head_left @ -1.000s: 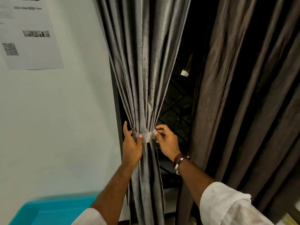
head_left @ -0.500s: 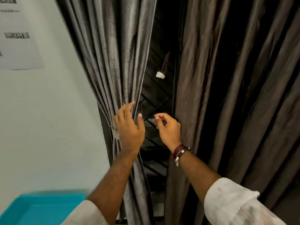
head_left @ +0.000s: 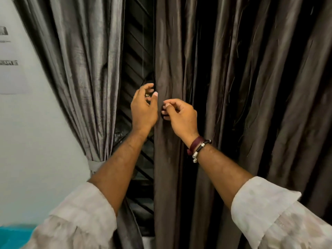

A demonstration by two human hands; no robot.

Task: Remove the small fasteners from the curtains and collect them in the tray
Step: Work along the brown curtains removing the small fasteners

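Note:
My left hand (head_left: 143,108) is raised at the left edge of the brown curtain (head_left: 233,90). Its thumb lies on the front of the fabric and its fingers curl behind the edge. A small shiny speck (head_left: 147,95) shows between those fingers; what it is I cannot tell. Just to the right, my right hand (head_left: 179,115) pinches a small dark fastener (head_left: 164,113) on the same curtain edge with thumb and fingertips. A corner of the teal tray (head_left: 12,236) shows at the bottom left, partly behind my left sleeve.
The grey curtain (head_left: 80,69) hangs at the left, gathered by a grey tie band (head_left: 95,166) low down. A dark slatted window (head_left: 138,51) shows in the gap between the curtains. A printed sheet (head_left: 10,60) is stuck on the white wall.
Both hands left the tie band on the grey curtain and moved up and right to the brown curtain's edge. The view swung right, so the grey curtain and tray slid left.

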